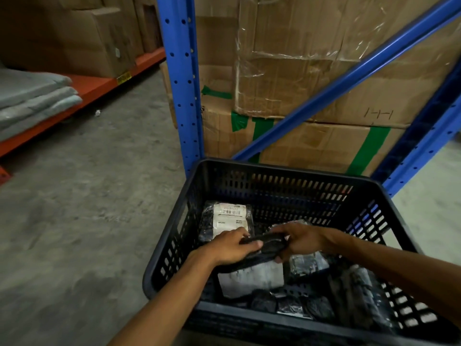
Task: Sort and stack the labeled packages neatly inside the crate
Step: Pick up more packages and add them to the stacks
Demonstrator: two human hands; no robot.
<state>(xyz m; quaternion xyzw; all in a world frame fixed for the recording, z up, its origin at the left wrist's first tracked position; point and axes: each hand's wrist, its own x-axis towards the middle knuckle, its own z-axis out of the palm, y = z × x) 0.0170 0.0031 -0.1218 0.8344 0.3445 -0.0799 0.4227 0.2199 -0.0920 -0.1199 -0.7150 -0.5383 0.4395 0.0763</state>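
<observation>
A black slotted plastic crate point(282, 171) stands on the floor in front of me. Both hands reach into it and hold one dark flat package point(268, 242) between them: my left hand point(230, 247) grips its left end, my right hand point(299, 239) its right end. A plastic-wrapped package with white barcode labels point(228, 218) leans at the crate's far left. Below the held package lies one with a large white label point(250, 278). Several dark wrapped packages point(294, 304) lie loose along the near and right side.
A blue steel rack upright point(182, 83) and diagonal brace point(349, 78) rise just behind the crate, with taped cardboard boxes point(311, 71) inside. An orange shelf beam point(87, 91) with grey folded pads point(32, 101) runs at the left. Bare concrete floor point(87, 208) lies to the left.
</observation>
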